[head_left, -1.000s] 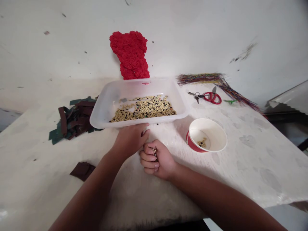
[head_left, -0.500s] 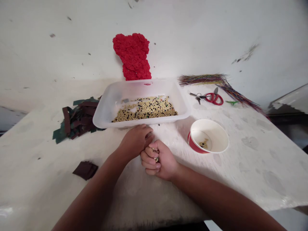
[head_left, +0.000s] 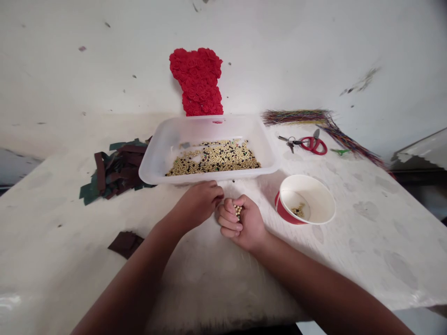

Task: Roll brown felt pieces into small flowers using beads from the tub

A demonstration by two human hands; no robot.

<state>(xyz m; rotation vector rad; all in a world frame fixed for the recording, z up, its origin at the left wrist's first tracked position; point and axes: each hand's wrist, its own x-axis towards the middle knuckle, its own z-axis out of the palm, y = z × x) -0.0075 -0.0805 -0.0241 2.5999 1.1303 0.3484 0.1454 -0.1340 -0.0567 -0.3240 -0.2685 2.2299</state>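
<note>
My right hand (head_left: 242, 222) is curled palm-up around a small handful of beads (head_left: 238, 211), gold with some dark ones, showing between the fingers and palm. Just left of it is my left hand (head_left: 200, 200), back upward, with its fingers bent and drawn together; whatever they pinch is hidden. Both hands are at the near side of a translucent plastic tub (head_left: 150, 163), whose floor is partly covered with loose gold and dark beads (head_left: 223, 156). To the right stands a red and white paper bucket (head_left: 323, 200) with a few beads at its bottom.
Dark green and maroon strips (head_left: 120, 167) lie piled left of the tub, with a smaller maroon stack (head_left: 125, 244) nearer. Behind the tub is a red rose-covered shape (head_left: 197, 83). Thin coloured wires (head_left: 296, 116), keys (head_left: 291, 142) and red-handled scissors (head_left: 315, 145) lie at the back right.
My right hand has moved slightly up and right, away from the left hand, and the beads in its palm show more. The left hand's fingers have drawn in. The view has shifted slightly.
</note>
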